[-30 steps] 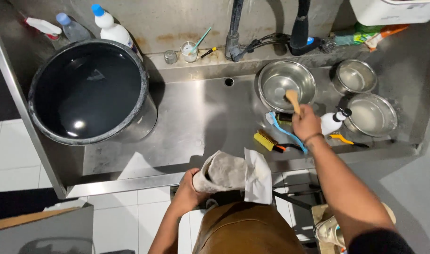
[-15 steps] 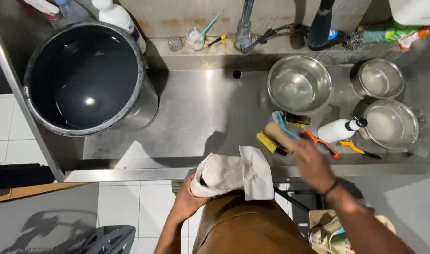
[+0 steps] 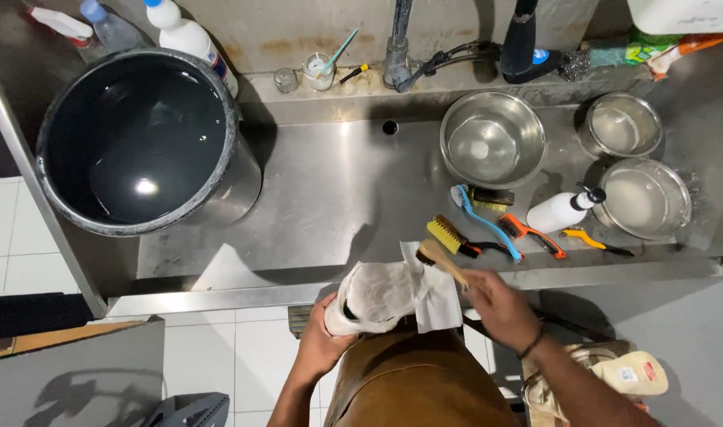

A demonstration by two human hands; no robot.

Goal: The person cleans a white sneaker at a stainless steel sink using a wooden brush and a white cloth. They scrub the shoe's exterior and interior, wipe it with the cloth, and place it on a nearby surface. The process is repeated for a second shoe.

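A white shoe wrapped in white cloth (image 3: 385, 294) is gripped from below by the left hand (image 3: 323, 340), fingers closed round its heel end, at the front edge of the stainless steel sink (image 3: 322, 205). A wooden-handled brush (image 3: 444, 265) is clamped in the right hand (image 3: 500, 308), its head laid against the cloth at the shoe's toe end.

On the back ledge, a white plastic bottle with a blue cap (image 3: 186, 38) bears a small coloured label, too small to be made out; a clear spray bottle (image 3: 112, 30) stands just beside it. A white pump bottle (image 3: 563, 210) lies on its side in the basin between brushes and steel bowls. At the lower right a cream-coloured bottle with a red-and-white label (image 3: 636, 372) is partly cut off by the right forearm. A green package (image 3: 654, 49) at the upper right is blurred. The large dark water-filled pot (image 3: 140, 138) hides the sink's left end.
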